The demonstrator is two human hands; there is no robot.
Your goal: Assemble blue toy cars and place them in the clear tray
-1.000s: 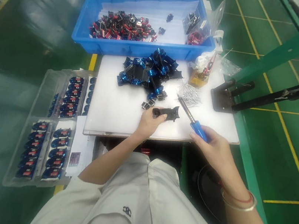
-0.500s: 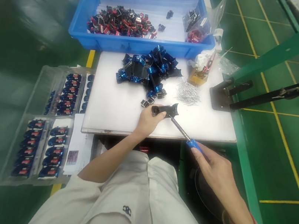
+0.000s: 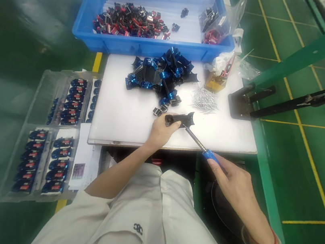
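On a clock centred on the white board (image 3: 125,122), the left hand (image 3: 162,132) sits near 6 o'clock, its forearm slanting in from 7. It grips the black part (image 3: 181,120) at one end, thumb pressed on top. That part lies just below the clock's centre, its flared end pointing to 3 o'clock; whether it touches the board, I cannot tell. The right hand (image 3: 230,177) is at 4 o'clock, beyond the board's edge, wrapped round a blue-handled tool (image 3: 209,155) with the thumb laid along the handle. The metal shaft points to 10 o'clock, and its tip appears to touch the near edge of the black part.

The blue bin (image 3: 121,45) stands at 12 o'clock. A heap of small red and black pieces (image 3: 131,21) fills its left half; two loose dark pieces (image 3: 180,20) lie right of that heap, and a clear bag (image 3: 208,18) of dark and red pieces sits in the right end. A clear tray (image 3: 41,104) at 8 o'clock holds columns of blue pieces with red middles (image 3: 58,165) in its compartments. The yellow box (image 3: 213,85) at 1 o'clock holds a red-and-silver item. Thin pins (image 3: 204,100) are piled at 2 o'clock, blue-and-black parts (image 3: 160,74) at 11.
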